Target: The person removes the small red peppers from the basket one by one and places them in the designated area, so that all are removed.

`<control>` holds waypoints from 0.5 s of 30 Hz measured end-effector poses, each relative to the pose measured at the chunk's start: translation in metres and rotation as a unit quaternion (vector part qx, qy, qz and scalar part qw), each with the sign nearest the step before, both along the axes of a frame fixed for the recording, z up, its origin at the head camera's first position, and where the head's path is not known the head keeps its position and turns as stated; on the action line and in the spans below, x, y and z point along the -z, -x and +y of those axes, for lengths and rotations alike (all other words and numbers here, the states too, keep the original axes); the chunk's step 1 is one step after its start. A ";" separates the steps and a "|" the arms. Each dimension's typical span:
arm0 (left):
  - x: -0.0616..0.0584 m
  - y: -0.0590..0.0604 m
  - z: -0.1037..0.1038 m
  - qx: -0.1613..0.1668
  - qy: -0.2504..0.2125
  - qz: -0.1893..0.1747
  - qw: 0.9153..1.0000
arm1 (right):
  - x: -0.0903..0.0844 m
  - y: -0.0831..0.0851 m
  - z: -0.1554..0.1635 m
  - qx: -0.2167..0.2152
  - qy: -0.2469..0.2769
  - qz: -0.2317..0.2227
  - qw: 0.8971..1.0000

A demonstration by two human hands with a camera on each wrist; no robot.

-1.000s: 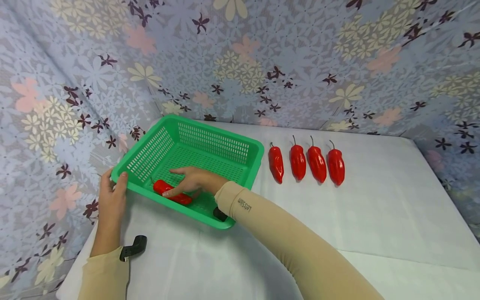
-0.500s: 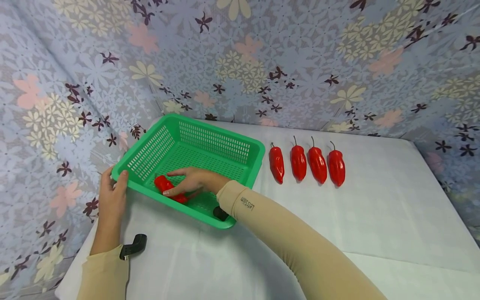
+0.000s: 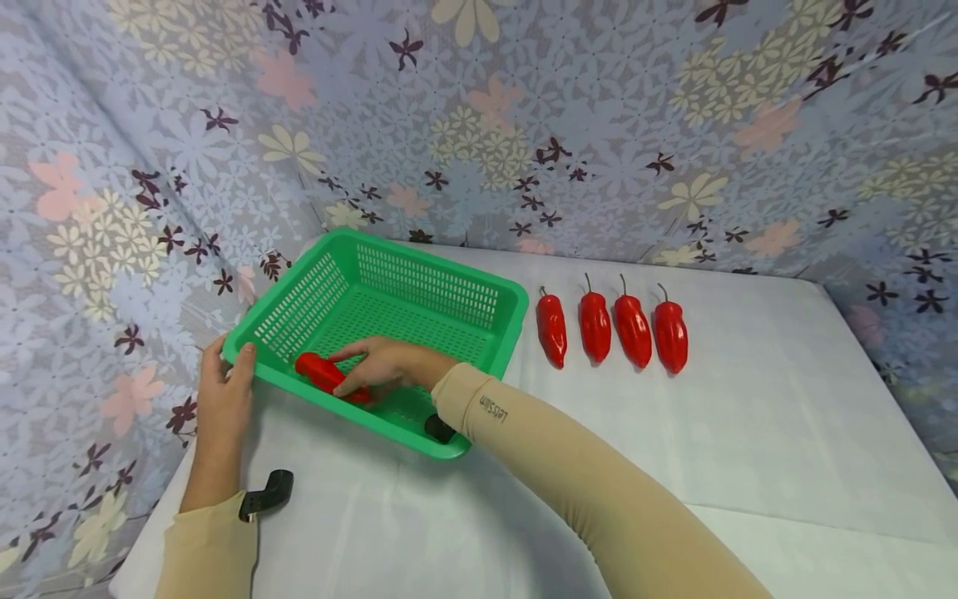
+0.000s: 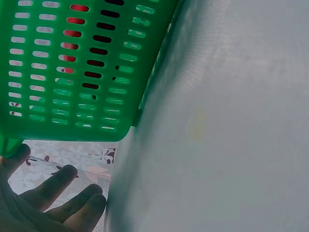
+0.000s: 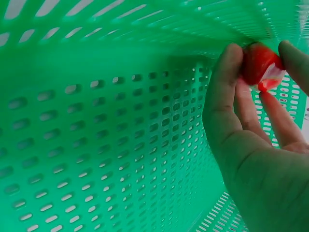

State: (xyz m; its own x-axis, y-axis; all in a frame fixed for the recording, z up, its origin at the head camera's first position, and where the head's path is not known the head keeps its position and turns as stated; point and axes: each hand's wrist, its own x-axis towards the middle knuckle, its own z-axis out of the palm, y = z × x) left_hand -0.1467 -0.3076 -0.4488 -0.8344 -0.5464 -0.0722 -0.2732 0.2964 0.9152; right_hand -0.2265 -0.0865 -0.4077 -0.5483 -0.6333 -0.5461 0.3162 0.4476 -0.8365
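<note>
Right hand pinches red pepper low inside green basket, near front wall. Left hand grips basket corner, thumb over rim. Risks: fingertip pinch slips on glossy skin, pepper drops or rolls; basket skids on desk if left grip loosens.

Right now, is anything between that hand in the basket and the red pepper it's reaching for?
Nothing visible. The right hand already pinches the red pepper inside the green basket, fingers on its skin.

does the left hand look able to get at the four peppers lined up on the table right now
Probably not directly: the left hand grips the green basket corner, and basket plus right arm lie between it and the four peppers.
</note>
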 end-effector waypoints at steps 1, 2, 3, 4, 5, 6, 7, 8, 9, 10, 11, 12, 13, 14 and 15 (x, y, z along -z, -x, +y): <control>0.000 0.000 0.000 -0.001 -0.001 -0.001 1.000 | 0.000 0.000 0.000 0.003 -0.001 0.003 1.000; -0.001 0.000 0.000 -0.001 -0.001 -0.002 1.000 | 0.000 0.000 0.000 0.005 -0.002 0.007 1.000; -0.001 0.000 0.001 -0.002 -0.002 -0.003 1.000 | 0.000 0.000 0.000 0.008 -0.002 0.010 1.000; -0.001 0.000 0.001 -0.003 -0.004 -0.004 1.000 | 0.000 0.001 -0.001 0.010 -0.002 0.014 1.000; -0.002 0.000 0.001 -0.003 -0.002 -0.004 1.000 | 0.000 0.001 -0.001 0.013 -0.002 0.016 1.000; -0.002 0.000 0.001 -0.003 -0.002 -0.003 1.000 | 0.000 0.001 -0.001 0.016 -0.003 0.019 1.000; -0.002 0.000 0.002 -0.003 -0.002 -0.002 1.000 | 0.000 0.001 -0.001 0.017 -0.004 0.024 1.000; -0.002 0.000 0.002 -0.003 -0.001 -0.001 1.000 | -0.001 0.001 -0.001 0.019 -0.005 0.030 0.999; -0.002 0.000 0.002 -0.003 -0.001 -0.002 1.000 | -0.001 0.001 -0.001 0.022 -0.004 0.034 0.999; -0.002 0.000 0.002 -0.002 0.000 -0.001 1.000 | -0.002 0.002 -0.001 0.026 -0.003 0.038 0.999; -0.002 -0.001 0.003 -0.001 0.000 0.000 1.000 | -0.003 0.002 0.000 0.028 -0.005 0.046 0.999; -0.002 -0.001 0.003 0.000 0.000 0.001 1.000 | -0.004 0.002 0.000 0.031 -0.006 0.053 0.998; -0.002 -0.001 0.003 0.000 -0.001 0.001 1.000 | -0.006 0.002 0.000 0.035 -0.007 0.058 0.998; -0.002 -0.001 0.003 0.000 0.000 0.002 1.000 | -0.007 0.002 0.001 0.040 -0.007 0.061 0.997; -0.002 -0.001 0.002 0.000 0.001 0.004 1.000 | -0.008 0.002 0.001 0.046 -0.007 0.063 0.997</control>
State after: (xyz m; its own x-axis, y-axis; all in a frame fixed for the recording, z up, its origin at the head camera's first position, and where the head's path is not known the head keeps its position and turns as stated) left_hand -0.1455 -0.3051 -0.4473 -0.8347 -0.5469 -0.0646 -0.2662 0.2979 0.9167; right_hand -0.2287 -0.0855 -0.3994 -0.6684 -0.5706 -0.4772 0.2488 0.4331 -0.8663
